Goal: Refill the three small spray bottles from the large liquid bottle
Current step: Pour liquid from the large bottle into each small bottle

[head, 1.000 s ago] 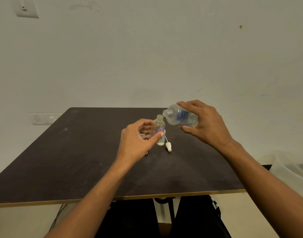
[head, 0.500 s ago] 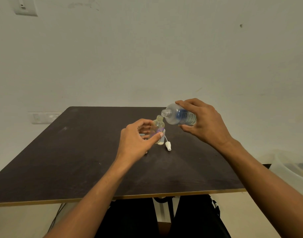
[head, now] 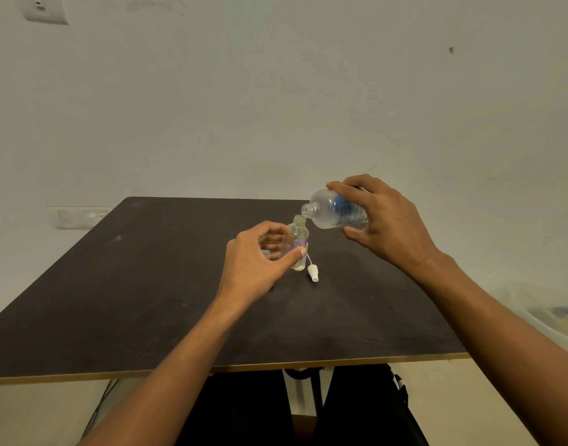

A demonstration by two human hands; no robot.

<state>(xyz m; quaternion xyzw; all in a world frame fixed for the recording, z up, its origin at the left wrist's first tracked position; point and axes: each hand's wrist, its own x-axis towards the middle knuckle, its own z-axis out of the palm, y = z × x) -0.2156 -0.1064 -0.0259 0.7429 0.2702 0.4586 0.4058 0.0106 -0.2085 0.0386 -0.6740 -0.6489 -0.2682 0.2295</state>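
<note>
A small clear spray bottle (head: 298,235) with a purple label stands upright and uncapped near the middle of the dark table (head: 147,300). My left hand (head: 260,262) wraps around its lower body, thumb in front. My right hand (head: 385,226) grips the large clear liquid bottle (head: 331,214) with a blue label, tipped nearly flat, its open mouth just above and right of the small bottle's neck. A white spray cap (head: 312,272) with its tube lies on the table right of the small bottle. Other small bottles are hidden or out of view.
A small pale object (head: 266,251) shows behind my left fingers. A translucent plastic tub (head: 549,313) sits off the table's right edge. The wall rises right behind the table, with a switch plate (head: 80,217) at the left. My dark-clad legs are under the front edge.
My right hand has tipped the large bottle a little further and brought its mouth closer over the small bottle's neck. My left hand keeps its hold.
</note>
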